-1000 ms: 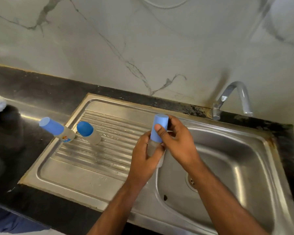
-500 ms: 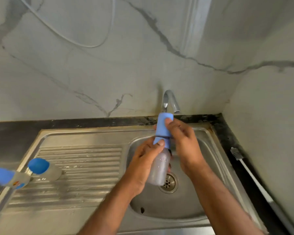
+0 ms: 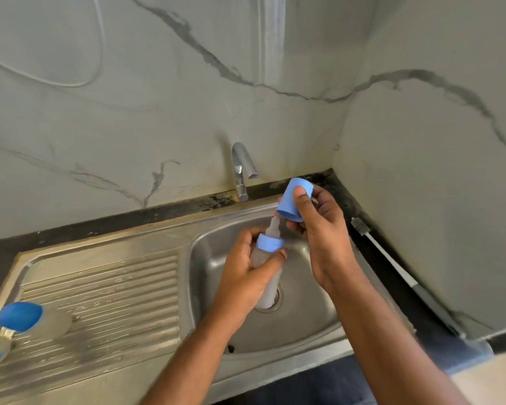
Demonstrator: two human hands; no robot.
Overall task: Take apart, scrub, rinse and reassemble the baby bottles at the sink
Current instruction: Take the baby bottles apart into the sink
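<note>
Over sink basin [image 3: 310, 314]: left hand [image 3: 246, 276] grips bottle [image 3: 268, 268]; right hand [image 3: 323, 229] pinches blue cap [image 3: 292, 200], lifted clear of teat [image 3: 273, 226].

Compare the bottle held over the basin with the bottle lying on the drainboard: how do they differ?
The held bottle is gripped by the left hand, tilted above the basin; the drainboard bottle lies on its side, untouched. The held bottle's blue cap is off, in the right hand, baring its teat; the drainboard bottle is still capped. Both have cloudy bodies and blue tops.
</note>
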